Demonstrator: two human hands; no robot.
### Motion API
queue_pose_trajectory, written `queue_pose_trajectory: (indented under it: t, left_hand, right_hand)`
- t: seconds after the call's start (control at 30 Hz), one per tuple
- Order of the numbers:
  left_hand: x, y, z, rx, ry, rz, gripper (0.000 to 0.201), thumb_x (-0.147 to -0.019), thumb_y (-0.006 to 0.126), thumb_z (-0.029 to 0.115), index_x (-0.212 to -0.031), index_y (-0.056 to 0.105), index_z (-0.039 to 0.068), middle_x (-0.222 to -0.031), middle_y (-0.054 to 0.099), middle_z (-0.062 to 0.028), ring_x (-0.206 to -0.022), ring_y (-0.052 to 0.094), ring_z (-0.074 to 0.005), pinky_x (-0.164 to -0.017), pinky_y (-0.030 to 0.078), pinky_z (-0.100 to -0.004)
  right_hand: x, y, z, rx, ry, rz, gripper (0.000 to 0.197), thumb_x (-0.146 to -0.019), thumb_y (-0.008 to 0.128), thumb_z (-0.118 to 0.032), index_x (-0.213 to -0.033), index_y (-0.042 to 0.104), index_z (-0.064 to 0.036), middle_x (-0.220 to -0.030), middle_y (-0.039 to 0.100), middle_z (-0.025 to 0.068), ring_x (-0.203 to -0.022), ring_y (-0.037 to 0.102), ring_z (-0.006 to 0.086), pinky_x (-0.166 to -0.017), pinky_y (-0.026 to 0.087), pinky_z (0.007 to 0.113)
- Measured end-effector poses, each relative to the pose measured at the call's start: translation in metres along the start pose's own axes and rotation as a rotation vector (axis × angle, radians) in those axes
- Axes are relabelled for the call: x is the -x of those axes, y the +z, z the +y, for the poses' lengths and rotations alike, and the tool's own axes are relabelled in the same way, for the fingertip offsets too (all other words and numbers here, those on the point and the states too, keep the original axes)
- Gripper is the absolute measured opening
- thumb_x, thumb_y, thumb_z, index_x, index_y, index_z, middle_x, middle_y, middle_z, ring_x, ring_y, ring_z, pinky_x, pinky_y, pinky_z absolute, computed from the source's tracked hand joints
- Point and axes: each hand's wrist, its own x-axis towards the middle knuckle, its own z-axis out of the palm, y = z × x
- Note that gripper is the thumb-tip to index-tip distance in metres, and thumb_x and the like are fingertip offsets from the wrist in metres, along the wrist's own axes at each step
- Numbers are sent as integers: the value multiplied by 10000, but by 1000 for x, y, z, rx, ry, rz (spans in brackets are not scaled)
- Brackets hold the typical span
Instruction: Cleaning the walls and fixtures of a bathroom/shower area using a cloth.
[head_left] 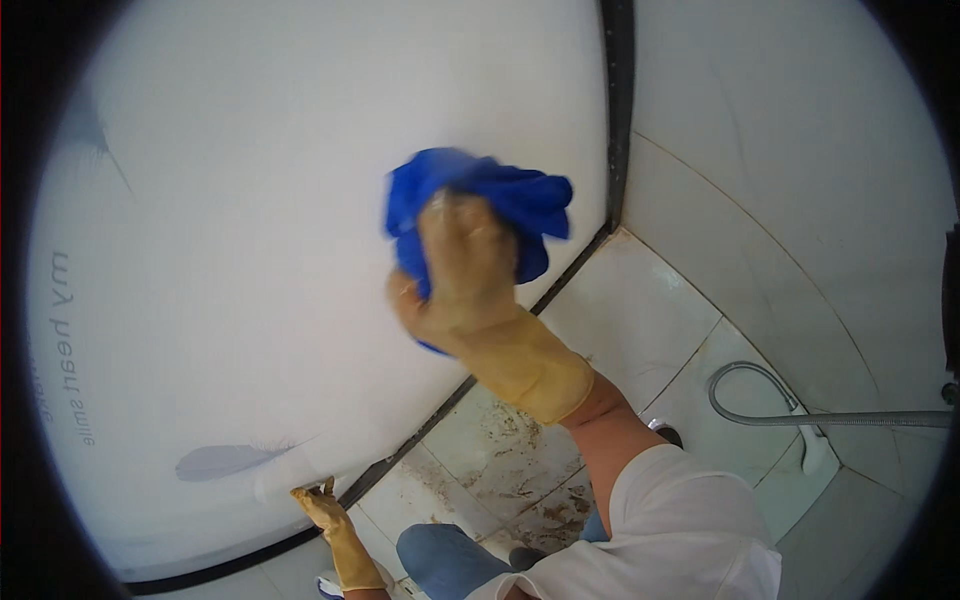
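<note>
In the head view, my only feed, I have the right hand [468, 255], blurred in a yellow rubber glove, its fingers curled around a bunched blue cloth [542, 205]. The cloth is at the white panel [250, 250], toward that panel's right edge with its dark frame [618, 110]. My left hand [322, 508], gloved alike, is at the panel's lower edge, just beside a printed grey feather [225, 462]; I can't tell whether its fingers grip anything. Past the frame I see tiled floor [650, 310], smeared with brown dirt [510, 450]; near its right corner lies a white shower head [815, 452] on a grey hose [860, 420].
</note>
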Motion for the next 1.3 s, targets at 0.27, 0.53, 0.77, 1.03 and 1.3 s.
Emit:
queue_pose_trajectory:
  t: [0.27,0.53,0.77,1.03,1.3]
  left_hand:
    - [-6,0,-8,-14,36,45,714,-955,530,621,-1487,343,184,-1500,397,-138,-1282,509,-318,-846,608,-463]
    - [-4,-2,-7,-14,23,85,766,-891,607,658,-1478,354,236,-1499,410,-90,-1283,501,-302,-849,585,-426]
    - [-5,-4,-5,-15,51,121,735,-840,683,623,-1420,397,273,-1476,437,-61,-1254,509,-266,-856,573,-422]
    - [-9,3,-18,-32,-4,115,762,-824,638,718,-1414,386,307,-1494,405,-41,-1335,420,-259,-922,508,-419]
    - [-4,18,-10,-58,25,138,751,-916,532,716,-1473,363,240,-1497,427,-53,-1277,486,-239,-894,542,-384]
  right_hand:
    - [12,-16,98,177,-61,227,683,-740,676,-145,-1371,492,39,-1271,564,266,-1160,546,453,-1014,450,500]
    - [67,-27,211,-78,592,378,646,-816,630,-152,-1407,476,57,-1372,517,241,-1284,495,391,-1112,373,417]
    - [110,-11,257,-186,638,532,554,-822,610,-127,-1335,552,77,-1328,580,199,-1258,536,322,-1099,380,370]
    - [153,-2,319,-293,873,689,503,-801,639,-141,-1245,619,93,-1182,668,190,-1126,609,298,-1014,451,342]
    - [200,-45,365,-335,1304,474,360,-833,603,-304,-931,715,24,-901,708,130,-823,650,251,-787,512,361]
